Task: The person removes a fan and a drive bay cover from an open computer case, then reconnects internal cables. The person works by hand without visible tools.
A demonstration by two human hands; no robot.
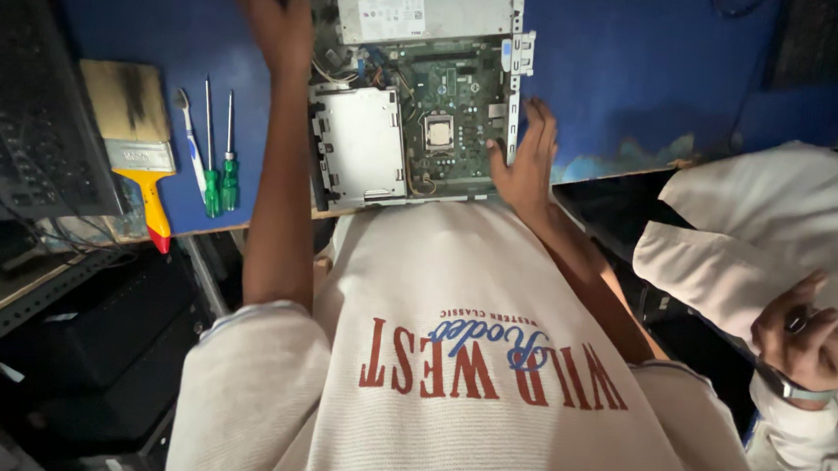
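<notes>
Blue tabletop (633,75) carries an opened desktop computer case (416,94), right hand (526,160) flat and open against its near right edge, bracing it, left hand (278,22) at its far left corner, grip unclear; paintbrush (136,134), screwdrivers (220,156) parked left, in reach.

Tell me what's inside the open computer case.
Inside the computer case: green motherboard, bare processor, silver drive cage, grey power supply. The left hand hides the far-left corner.
</notes>
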